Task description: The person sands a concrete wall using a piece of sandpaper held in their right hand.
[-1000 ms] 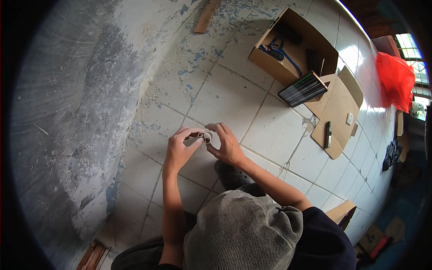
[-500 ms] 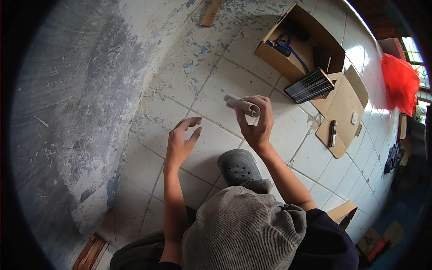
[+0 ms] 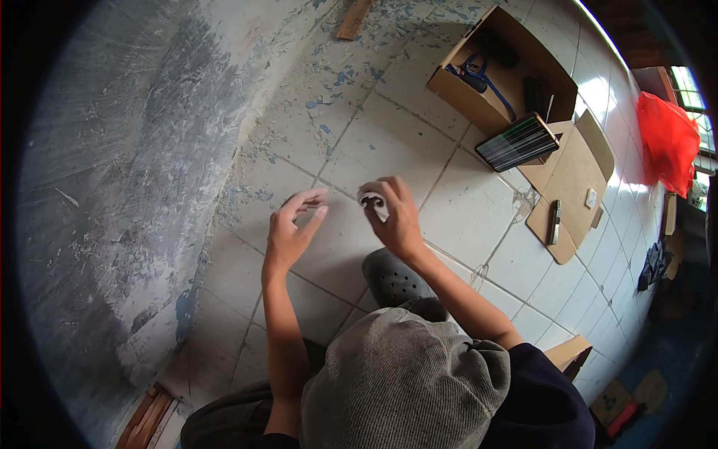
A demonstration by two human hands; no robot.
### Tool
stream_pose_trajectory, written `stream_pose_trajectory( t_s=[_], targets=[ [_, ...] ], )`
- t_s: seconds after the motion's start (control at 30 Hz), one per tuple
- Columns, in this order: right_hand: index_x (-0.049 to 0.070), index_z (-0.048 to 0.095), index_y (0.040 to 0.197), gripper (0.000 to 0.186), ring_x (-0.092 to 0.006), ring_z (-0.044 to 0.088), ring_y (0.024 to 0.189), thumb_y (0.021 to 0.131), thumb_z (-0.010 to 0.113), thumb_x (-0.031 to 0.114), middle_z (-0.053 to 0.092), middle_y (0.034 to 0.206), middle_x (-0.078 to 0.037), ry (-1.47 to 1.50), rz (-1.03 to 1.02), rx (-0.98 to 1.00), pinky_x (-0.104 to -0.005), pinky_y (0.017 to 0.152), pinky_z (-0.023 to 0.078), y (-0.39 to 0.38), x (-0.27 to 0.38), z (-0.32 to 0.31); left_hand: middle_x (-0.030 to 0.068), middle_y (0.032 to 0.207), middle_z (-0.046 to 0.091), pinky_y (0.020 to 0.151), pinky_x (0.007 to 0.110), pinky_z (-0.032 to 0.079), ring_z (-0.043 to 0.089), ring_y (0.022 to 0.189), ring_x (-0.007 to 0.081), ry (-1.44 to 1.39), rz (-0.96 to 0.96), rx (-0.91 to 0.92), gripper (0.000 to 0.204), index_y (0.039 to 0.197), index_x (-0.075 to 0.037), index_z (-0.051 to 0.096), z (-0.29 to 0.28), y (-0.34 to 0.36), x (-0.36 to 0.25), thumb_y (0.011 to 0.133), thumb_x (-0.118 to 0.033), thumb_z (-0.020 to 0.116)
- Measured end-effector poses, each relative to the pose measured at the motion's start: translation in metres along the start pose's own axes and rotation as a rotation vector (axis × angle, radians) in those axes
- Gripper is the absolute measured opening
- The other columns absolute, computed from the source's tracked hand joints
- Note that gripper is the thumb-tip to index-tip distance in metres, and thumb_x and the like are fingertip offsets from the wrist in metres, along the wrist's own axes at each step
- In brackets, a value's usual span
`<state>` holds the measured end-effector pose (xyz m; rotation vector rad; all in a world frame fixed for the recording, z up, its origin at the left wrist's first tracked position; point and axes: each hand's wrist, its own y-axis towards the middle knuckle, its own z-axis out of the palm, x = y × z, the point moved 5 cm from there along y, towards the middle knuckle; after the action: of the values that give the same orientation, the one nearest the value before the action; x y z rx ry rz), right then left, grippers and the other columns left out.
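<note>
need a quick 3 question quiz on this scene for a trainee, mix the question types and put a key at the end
1. Multiple choice: what does the right hand hold?
A) a hammer
B) a pale rolled piece
C) a paintbrush

2. True or false: the left hand is apart from that piece, with its thumb and fingers parted.

3. Fill in the blank: the plastic bag, to the right of the open cardboard box in the picture, is coloured ____.

Key: 1. B; 2. True; 3. red
</note>
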<state>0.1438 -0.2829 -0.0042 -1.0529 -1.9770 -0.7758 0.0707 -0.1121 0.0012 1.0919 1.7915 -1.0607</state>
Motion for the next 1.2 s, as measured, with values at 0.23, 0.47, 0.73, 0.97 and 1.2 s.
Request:
stream_pose_trajectory(
  t_s=[0.23, 0.47, 0.73, 0.97, 1.2],
  targets=[
    [0.006, 0.055, 0.091, 0.025, -0.0303, 0.049, 0.084, 0.068, 0.063, 0.003, 0.051, 0.091, -0.012, 0.055, 0.008, 0.186, -0.0388, 0.075, 0.041, -0.022, 0.009, 0.032, 0.0067, 0.096, 0.058, 0.074, 0.028, 0.050, 0.062, 0.087, 0.0167, -0.034, -0.067, 0.159, 0.026, 0.099, -0.002, 0.059, 0.025, -0.004, -0.012, 0.074, -0.006, 0.066],
    [0.003, 0.055, 0.099, 0.030, -0.0296, 0.054, 0.082, 0.072, 0.066, 0.010, 0.056, 0.090, -0.013, 0.241, 0.057, 0.443, -0.0381, 0.073, 0.045, -0.012, 0.000, 0.022, 0.0069, 0.092, 0.057, 0.073, 0.024, 0.050, 0.061, 0.086, 0.0144, -0.040, 0.013, 0.053, 0.018, 0.097, 0.002, 0.061, 0.019, -0.004, -0.016, 0.079, 0.003, 0.058],
    [0.003, 0.061, 0.099, 0.033, -0.0241, 0.061, 0.080, 0.070, 0.071, 0.013, 0.060, 0.088, -0.011, 0.144, 0.009, 0.477, -0.0329, 0.069, 0.048, 0.013, -0.007, -0.009, 0.0100, 0.105, 0.059, 0.082, 0.025, 0.046, 0.060, 0.092, 0.0164, -0.248, 0.018, 0.054, 0.024, 0.107, 0.004, 0.058, 0.020, -0.002, -0.026, 0.084, -0.002, 0.056],
    [0.004, 0.060, 0.091, 0.029, -0.0220, 0.057, 0.075, 0.065, 0.072, 0.008, 0.057, 0.082, -0.009, 0.039, -0.114, -0.115, -0.0300, 0.067, 0.046, 0.047, 0.009, -0.067, 0.0114, 0.101, 0.061, 0.087, 0.027, 0.044, 0.058, 0.097, 0.0169, -0.209, -0.022, 0.035, 0.025, 0.110, 0.004, 0.056, 0.014, -0.003, -0.013, 0.087, -0.006, 0.053],
    [0.008, 0.057, 0.089, 0.027, -0.0276, 0.053, 0.082, 0.064, 0.068, 0.008, 0.055, 0.085, -0.007, -0.190, 0.002, 0.050, -0.0368, 0.073, 0.043, 0.018, -0.052, -0.033, 0.0118, 0.100, 0.062, 0.085, 0.026, 0.045, 0.059, 0.096, 0.0165, -0.196, -0.062, 0.058, 0.023, 0.108, 0.005, 0.056, 0.023, -0.001, -0.013, 0.088, -0.006, 0.051]
  ],
)
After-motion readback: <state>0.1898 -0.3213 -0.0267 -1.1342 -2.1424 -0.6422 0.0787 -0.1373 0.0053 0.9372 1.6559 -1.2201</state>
